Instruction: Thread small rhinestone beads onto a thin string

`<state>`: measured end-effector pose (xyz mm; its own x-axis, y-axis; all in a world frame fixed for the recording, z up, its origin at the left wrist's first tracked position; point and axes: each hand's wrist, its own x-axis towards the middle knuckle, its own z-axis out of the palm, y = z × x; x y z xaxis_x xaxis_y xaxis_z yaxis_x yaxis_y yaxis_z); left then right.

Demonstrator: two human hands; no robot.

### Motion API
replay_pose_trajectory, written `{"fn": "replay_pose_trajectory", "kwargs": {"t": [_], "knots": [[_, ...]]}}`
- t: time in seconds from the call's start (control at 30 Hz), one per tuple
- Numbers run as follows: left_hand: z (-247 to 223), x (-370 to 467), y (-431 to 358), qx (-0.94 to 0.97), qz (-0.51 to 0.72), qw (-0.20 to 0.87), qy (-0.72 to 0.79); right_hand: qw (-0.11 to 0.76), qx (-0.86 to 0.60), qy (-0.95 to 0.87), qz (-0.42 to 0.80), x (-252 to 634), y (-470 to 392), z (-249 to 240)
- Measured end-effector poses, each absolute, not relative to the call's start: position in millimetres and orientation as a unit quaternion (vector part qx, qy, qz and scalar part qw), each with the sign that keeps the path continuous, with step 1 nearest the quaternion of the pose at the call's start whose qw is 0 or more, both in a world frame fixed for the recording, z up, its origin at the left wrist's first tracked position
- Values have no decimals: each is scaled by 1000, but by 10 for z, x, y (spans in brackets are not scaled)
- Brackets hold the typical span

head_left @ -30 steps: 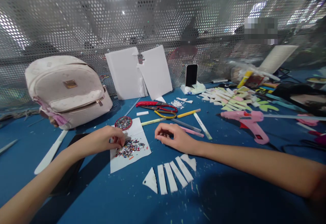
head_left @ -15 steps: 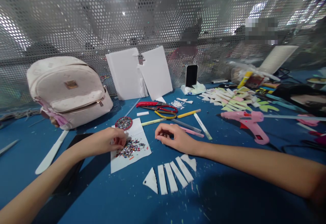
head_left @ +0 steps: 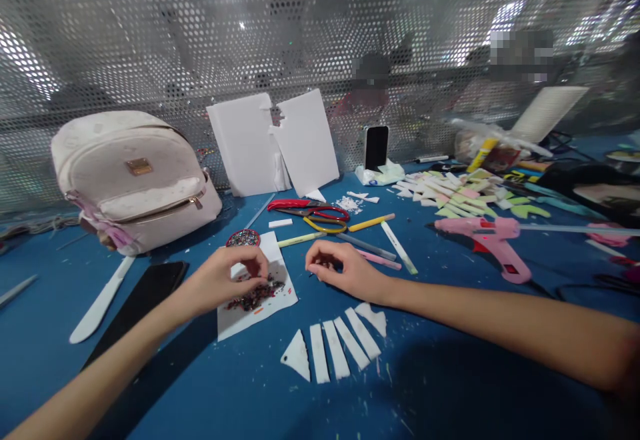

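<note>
My left hand (head_left: 233, 279) is over a heap of small shiny beads (head_left: 255, 299) on a white paper (head_left: 233, 327); thumb and forefinger are nearly together at the heap, and whatever lies between them is too small to make out. My right hand (head_left: 345, 270) rests on the blue table right of the paper, fingers curled round something small and dark that I cannot make out. Behind my left hand sits a round red-rimmed dish (head_left: 243, 237) of beads. Nearer the front, several white strips (head_left: 336, 348) lie in a row beside a white triangular piece (head_left: 297, 355).
Red-handled scissors (head_left: 295, 207), markers (head_left: 399, 248) and a pink glue gun (head_left: 493, 240) lie behind and to the right. A white backpack (head_left: 135, 180), a white plastic knife (head_left: 103, 303) and a black phone-like slab (head_left: 140, 307) are at left. White boards (head_left: 307, 143) lean on the mesh.
My left hand has moved right over the bead heap, covering part of the dish and uncovering more of the black slab. My right hand has barely shifted.
</note>
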<state>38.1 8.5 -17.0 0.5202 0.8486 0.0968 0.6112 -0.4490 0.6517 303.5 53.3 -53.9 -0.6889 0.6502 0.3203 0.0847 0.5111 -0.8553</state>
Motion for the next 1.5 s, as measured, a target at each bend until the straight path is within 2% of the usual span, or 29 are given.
{"fn": "replay_pose_trajectory", "kwargs": {"t": [0.13, 0.27, 0.53, 0.9, 1.5], "knots": [[-413, 786, -132, 736, 366, 267, 503, 372, -215, -791, 436, 3046, 498, -509], [-586, 938, -264, 681, 406, 340, 506, 402, -203, -787, 421, 3059, 487, -512], [-588, 877, -305, 689, 426, 278, 516, 400, -195, -800, 403, 3073, 497, -543], [-577, 878, -326, 685, 430, 304, 504, 425, -193, -803, 370, 3092, 486, -537], [-594, 852, -337, 716, 397, 277, 503, 458, -198, -793, 349, 3101, 472, -529]]}}
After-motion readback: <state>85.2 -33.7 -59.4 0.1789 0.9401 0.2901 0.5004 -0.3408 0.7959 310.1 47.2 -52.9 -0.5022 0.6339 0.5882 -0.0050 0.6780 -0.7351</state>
